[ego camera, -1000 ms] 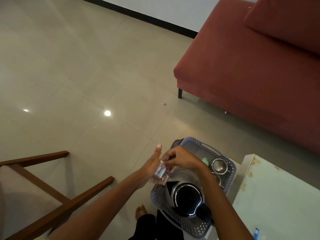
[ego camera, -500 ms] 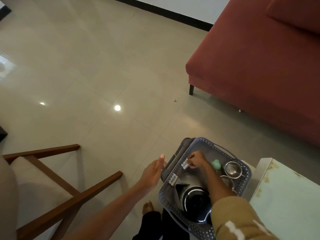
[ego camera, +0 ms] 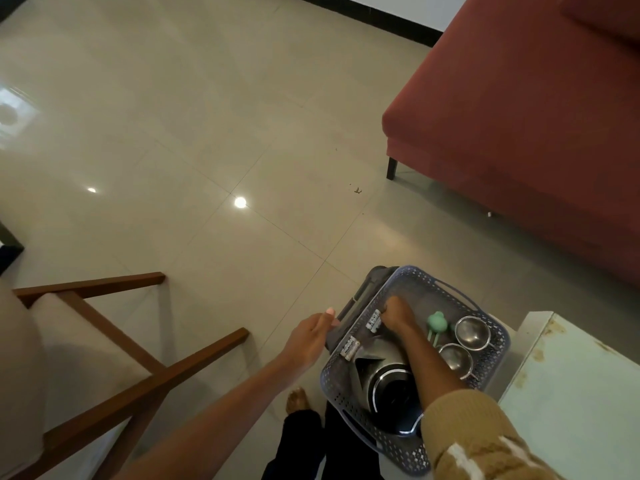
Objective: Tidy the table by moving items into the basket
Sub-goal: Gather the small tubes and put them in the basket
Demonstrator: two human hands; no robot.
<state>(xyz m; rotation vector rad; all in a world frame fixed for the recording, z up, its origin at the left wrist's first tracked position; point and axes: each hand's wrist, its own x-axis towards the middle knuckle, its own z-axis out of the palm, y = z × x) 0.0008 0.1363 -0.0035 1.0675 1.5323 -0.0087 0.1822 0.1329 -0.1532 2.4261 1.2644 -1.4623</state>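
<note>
1. Head view: the left hand (ego camera: 311, 337), fingers loosely straight, hovers just beside the perforated plastic basket (ego camera: 412, 453).
2. Labelled cylindrical batteries (ego camera: 349, 348) lie inside it, against a shiny steel kettle (ego camera: 384, 386).
3. The right hand (ego camera: 398, 317) curls down inside the basket; fingertips hidden, grip unclear.

1. A red sofa (ego camera: 519, 133) is seen raised on a dark leg (ego camera: 391, 168).
2. A red cushion (ego camera: 606, 12) is laid on the sofa's seat.
3. A wooden-framed chair (ego camera: 194, 362) is set well apart from the sofa, across the tiled floor (ego camera: 173, 116).
4. Dark debris (ego camera: 356, 190) is scattered near the sofa's leg.
5. A black skirting strip (ego camera: 398, 21) is seen behind the sofa.
</note>
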